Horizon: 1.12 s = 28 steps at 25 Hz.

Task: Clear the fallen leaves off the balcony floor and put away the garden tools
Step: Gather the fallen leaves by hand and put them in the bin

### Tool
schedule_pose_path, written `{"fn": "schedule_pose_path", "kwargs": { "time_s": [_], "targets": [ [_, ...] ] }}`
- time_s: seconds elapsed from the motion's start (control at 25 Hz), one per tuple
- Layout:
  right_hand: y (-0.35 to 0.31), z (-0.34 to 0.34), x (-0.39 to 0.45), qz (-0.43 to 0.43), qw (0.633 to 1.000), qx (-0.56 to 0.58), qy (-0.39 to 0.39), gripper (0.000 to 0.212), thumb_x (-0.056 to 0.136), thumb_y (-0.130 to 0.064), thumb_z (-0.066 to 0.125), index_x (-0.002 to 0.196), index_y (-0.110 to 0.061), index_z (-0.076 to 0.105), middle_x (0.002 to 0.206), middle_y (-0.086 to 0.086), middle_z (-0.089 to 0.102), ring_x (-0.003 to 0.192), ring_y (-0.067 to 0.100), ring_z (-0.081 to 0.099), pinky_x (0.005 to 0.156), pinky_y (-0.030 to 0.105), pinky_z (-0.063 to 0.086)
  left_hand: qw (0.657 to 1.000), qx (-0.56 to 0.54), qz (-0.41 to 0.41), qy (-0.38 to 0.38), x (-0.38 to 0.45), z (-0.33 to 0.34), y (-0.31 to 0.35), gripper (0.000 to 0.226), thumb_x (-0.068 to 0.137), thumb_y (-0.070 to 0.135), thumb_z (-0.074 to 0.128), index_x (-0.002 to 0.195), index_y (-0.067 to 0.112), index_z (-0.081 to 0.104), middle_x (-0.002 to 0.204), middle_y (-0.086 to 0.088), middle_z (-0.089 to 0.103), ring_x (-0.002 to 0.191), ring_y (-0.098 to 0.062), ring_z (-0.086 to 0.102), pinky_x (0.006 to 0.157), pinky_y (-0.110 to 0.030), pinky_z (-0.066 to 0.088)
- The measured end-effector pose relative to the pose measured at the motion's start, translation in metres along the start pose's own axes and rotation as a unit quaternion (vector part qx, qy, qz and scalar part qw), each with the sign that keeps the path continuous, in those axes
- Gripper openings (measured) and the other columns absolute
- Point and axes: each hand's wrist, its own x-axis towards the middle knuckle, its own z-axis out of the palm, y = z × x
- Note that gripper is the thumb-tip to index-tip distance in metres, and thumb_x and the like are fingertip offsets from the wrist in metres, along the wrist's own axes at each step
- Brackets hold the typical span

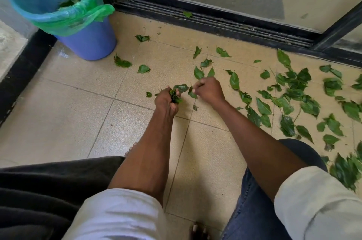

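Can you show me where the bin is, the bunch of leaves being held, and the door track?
bin (92, 43): head view, on its purple side wall.
bunch of leaves (175, 97): head view, on the clump's middle.
door track (215, 22): head view, on its dark grooves.

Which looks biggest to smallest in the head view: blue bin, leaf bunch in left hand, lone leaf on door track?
1. Blue bin, by far the largest.
2. Leaf bunch gripped by the left hand.
3. Lone leaf on the door track, though it lies farther away, so unsure.
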Motion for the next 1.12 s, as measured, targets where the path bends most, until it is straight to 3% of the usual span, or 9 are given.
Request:
{"fn": "schedule_pose_path", "kwargs": {
  "time_s": [0.08, 0.2, 0.4, 0.48, 0.56, 0.72, 0.88, 1.0, 1.12],
  "targets": [
    [0.029, 0.024, -0.006, -0.034, 0.985, -0.171, 0.004, 0.02, 0.085, 0.0, 0.067, 0.104, -0.003, 0.071, 0.107, 0.013, 0.069, 0.092, 0.024, 0.066, 0.083, 0.034, 0.056, 1.0, -0.03, 0.005, 0.006, 0.002, -0.005, 0.006, 0.017, 0.103, 0.013, 0.045, 0.088, 0.007, 0.05, 0.067, -0.007, 0.048, 0.046, -0.01, 0.045, 0.033, -0.017, 0.039],
    [0.065, 0.043, -0.014, -0.117, 0.959, -0.257, -0.003, 0.021, 0.089, 0.005, 0.057, 0.103, 0.001, 0.071, 0.109, 0.012, 0.061, 0.095, 0.029, 0.063, 0.081, 0.036, 0.054, 1.0, -0.03, 0.0, 0.004, 0.009, -0.009, 0.011, 0.023, 0.103, 0.018, 0.046, 0.082, 0.009, 0.049, 0.064, -0.004, 0.045, 0.045, -0.01, 0.042, 0.033, -0.017, 0.037],
    [0.059, 0.04, -0.006, -0.125, 0.97, -0.205, 0.044, 0.021, 0.091, 0.004, 0.056, 0.102, -0.001, 0.072, 0.108, 0.011, 0.061, 0.094, 0.026, 0.063, 0.079, 0.03, 0.054, 1.0, -0.005, -0.005, -0.008, 0.012, -0.013, 0.007, 0.025, 0.101, 0.019, 0.05, 0.079, 0.007, 0.05, 0.062, -0.004, 0.047, 0.036, -0.011, 0.044, 0.033, -0.018, 0.037],
    [0.045, 0.034, 0.003, -0.159, 0.966, -0.187, 0.084, 0.016, 0.088, 0.002, 0.063, 0.098, -0.003, 0.074, 0.118, 0.01, 0.059, 0.107, 0.022, 0.057, 0.085, 0.021, 0.046, 1.0, 0.002, -0.011, -0.019, 0.01, -0.013, 0.005, 0.024, 0.1, 0.018, 0.051, 0.079, 0.007, 0.05, 0.062, -0.005, 0.046, 0.037, -0.011, 0.044, 0.033, -0.018, 0.038],
    [0.039, 0.033, 0.013, -0.181, 0.96, -0.204, 0.068, 0.014, 0.085, 0.002, 0.067, 0.093, -0.004, 0.076, 0.13, 0.01, 0.057, 0.119, 0.023, 0.049, 0.093, 0.023, 0.042, 0.999, 0.004, -0.017, -0.029, 0.006, -0.014, 0.005, 0.022, 0.1, 0.016, 0.052, 0.08, 0.007, 0.051, 0.06, -0.006, 0.049, 0.039, -0.012, 0.045, 0.035, -0.019, 0.041],
    [0.052, 0.055, 0.004, -0.198, 0.934, -0.291, 0.066, 0.025, 0.088, 0.008, 0.053, 0.096, -0.004, 0.073, 0.099, 0.013, 0.066, 0.095, 0.026, 0.057, 0.071, 0.03, 0.045, 0.998, 0.003, -0.017, -0.055, -0.001, -0.018, 0.012, 0.019, 0.099, 0.011, 0.054, 0.082, 0.002, 0.054, 0.061, -0.01, 0.059, 0.044, -0.017, 0.058, 0.052, -0.024, 0.056],
    [0.023, 0.053, -0.001, -0.092, 0.981, -0.094, 0.14, 0.026, 0.089, 0.005, 0.058, 0.109, -0.01, 0.067, 0.081, 0.002, 0.063, 0.07, 0.018, 0.061, 0.056, 0.027, 0.048, 0.997, -0.005, -0.025, -0.074, 0.006, -0.022, 0.013, 0.016, 0.101, 0.009, 0.047, 0.09, 0.0, 0.054, 0.078, -0.013, 0.06, 0.062, -0.021, 0.065, 0.066, -0.031, 0.058],
    [-0.018, 0.055, 0.003, -0.015, 0.984, 0.148, 0.095, 0.016, 0.083, 0.007, 0.063, 0.085, -0.008, 0.069, 0.074, 0.002, 0.067, 0.064, 0.017, 0.065, 0.059, 0.033, 0.057, 0.993, -0.011, -0.026, -0.117, 0.009, -0.018, 0.01, 0.019, 0.102, 0.014, 0.047, 0.097, -0.002, 0.057, 0.084, -0.015, 0.063, 0.074, -0.022, 0.065, 0.072, -0.033, 0.059],
    [-0.041, 0.066, -0.005, -0.01, 0.991, 0.1, 0.087, 0.022, 0.081, 0.007, 0.058, 0.08, -0.008, 0.074, 0.075, -0.006, 0.063, 0.077, 0.016, 0.063, 0.066, 0.026, 0.05, 0.988, -0.014, -0.02, -0.151, 0.006, -0.012, 0.011, 0.021, 0.098, 0.018, 0.055, 0.097, -0.002, 0.063, 0.093, -0.021, 0.068, 0.091, -0.028, 0.069, 0.09, -0.039, 0.056]
  ]
}}
